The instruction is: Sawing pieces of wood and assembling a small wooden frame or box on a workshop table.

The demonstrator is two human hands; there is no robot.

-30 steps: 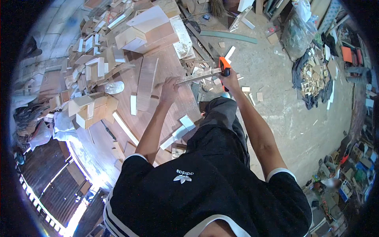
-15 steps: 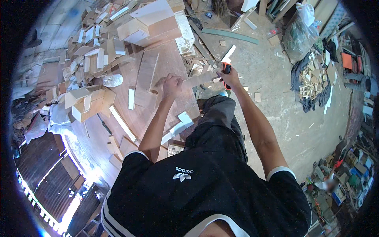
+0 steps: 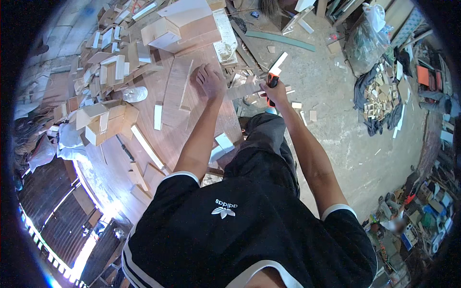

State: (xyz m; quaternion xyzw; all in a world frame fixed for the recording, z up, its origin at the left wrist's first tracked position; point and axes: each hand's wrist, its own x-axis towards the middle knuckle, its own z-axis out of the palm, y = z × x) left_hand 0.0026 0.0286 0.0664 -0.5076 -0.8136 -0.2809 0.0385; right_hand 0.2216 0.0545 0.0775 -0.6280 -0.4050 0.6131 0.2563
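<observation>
My right hand (image 3: 277,93) is wrapped round the orange and black handle of a hand saw (image 3: 272,81), just past the table's right edge. The grey blade, blurred, reaches left from the handle over that edge toward my left hand (image 3: 210,82). That hand rests on the brown wooden tabletop (image 3: 201,122) with its fingers stretched out and apart. A flat wooden board (image 3: 176,91) lies just left of it. Whatever lies beneath my left palm is hidden.
An open wooden box (image 3: 187,33) stands at the table's far end, with stacked wood pieces (image 3: 115,72) to its left. A clear plastic container (image 3: 135,94) sits nearer. Offcuts heap on a dark cloth (image 3: 363,103) on the floor at right. White-faced blocks (image 3: 224,142) lie by my leg.
My left hand has shifted away from me, and its curled fingers have spread. The saw has moved slightly left in my right hand.
</observation>
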